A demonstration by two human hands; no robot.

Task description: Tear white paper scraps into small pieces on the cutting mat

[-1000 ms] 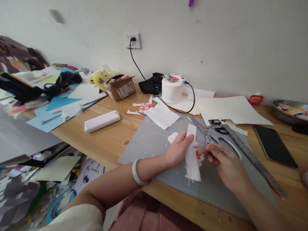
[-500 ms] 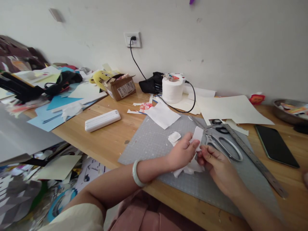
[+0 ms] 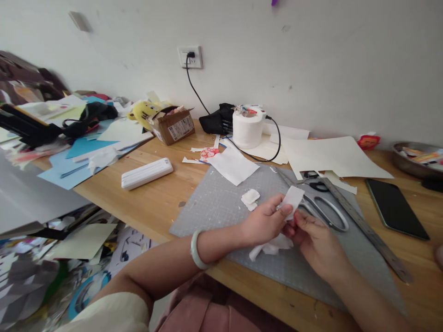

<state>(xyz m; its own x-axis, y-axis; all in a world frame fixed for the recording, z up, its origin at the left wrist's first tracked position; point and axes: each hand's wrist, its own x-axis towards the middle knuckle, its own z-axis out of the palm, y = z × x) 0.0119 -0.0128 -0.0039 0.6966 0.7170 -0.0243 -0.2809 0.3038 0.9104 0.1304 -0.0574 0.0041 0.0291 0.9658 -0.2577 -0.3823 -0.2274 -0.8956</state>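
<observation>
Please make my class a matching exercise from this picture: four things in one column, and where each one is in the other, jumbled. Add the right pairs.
Things
1. White paper strip
2. Scissors
3. Phone
4. Cardboard box

Places
A. On the wooden table, to the right of the metal ruler
B. Beside the yellow toy
C. Held in the left hand
D. On the grey mat, to the left of the ruler

Right pairs: 1-C, 2-D, 3-A, 4-B
</observation>
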